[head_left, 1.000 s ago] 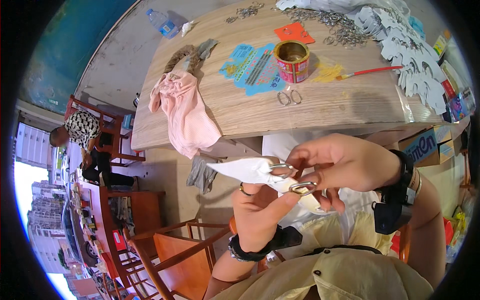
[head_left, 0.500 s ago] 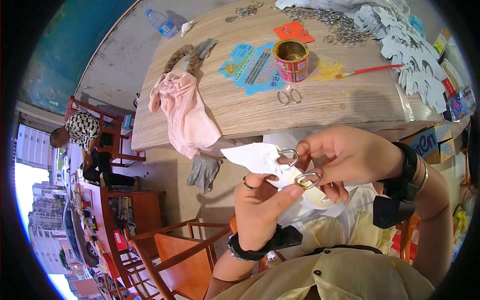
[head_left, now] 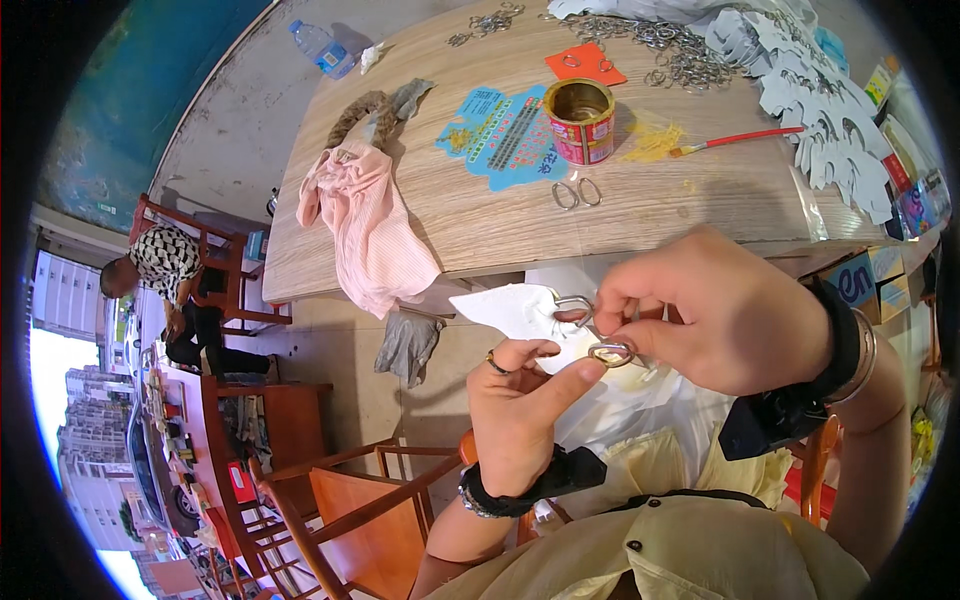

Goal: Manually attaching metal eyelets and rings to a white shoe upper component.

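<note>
A white flat piece of pliable material (head_left: pixel 508 312), pointed at one end, is held in front of me below the table edge. My left hand (head_left: pixel 518 410) grips it between thumb and fingers. One oval metal ring (head_left: pixel 574 299) stands at its upper edge; a second metal ring (head_left: pixel 612 346) lies by my left thumb. My right hand (head_left: pixel 715 315) is closed in a pinch at the rings, its thumb and fingertips touching the lower one. How the rings join the white piece is partly hidden by my fingers.
On the table (head_left: pixel 480 235) stand an open can (head_left: pixel 582 140) on a blue card (head_left: pixel 490 150), a red-handled brush (head_left: pixel 745 138), heaped metal rings (head_left: pixel 690 65) and stacked white pieces (head_left: pixel 830 140). A pink cloth (head_left: pixel 365 225) overhangs the edge. A wooden chair (head_left: pixel 360 515) and a seated person (head_left: pixel 168 262) are leftward.
My right hand has turned and shifted slightly right, its fingers drawn off the white piece's lower part to pinch at the rings. My left hand stays almost in place.
</note>
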The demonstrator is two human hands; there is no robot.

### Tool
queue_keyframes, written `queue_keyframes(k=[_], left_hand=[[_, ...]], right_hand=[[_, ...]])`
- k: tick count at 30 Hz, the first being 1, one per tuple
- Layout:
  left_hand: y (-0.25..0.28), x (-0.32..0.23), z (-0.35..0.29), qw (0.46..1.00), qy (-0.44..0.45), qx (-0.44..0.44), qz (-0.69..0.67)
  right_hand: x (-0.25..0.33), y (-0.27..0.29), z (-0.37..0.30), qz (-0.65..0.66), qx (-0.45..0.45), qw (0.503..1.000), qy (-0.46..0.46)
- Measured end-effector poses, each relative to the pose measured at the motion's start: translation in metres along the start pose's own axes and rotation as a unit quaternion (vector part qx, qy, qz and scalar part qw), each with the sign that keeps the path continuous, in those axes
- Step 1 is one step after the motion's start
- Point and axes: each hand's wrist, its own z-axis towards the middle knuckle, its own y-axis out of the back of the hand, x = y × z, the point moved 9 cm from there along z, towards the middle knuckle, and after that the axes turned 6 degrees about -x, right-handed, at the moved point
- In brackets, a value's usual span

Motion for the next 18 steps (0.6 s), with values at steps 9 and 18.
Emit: queue_keyframes(k=[9,18], left_hand=[[-0.008,0.016,0.001,0.991,0.088,0.065,-0.075],[0.009,0.014,0.011,0.992,0.047,0.011,-0.12]], right_hand=[[0.008,0.001,0.009,-0.064,0.024,0.997,0.029],[-0.013,0.002,0.006,0.037,-0.021,0.995,-0.091]])
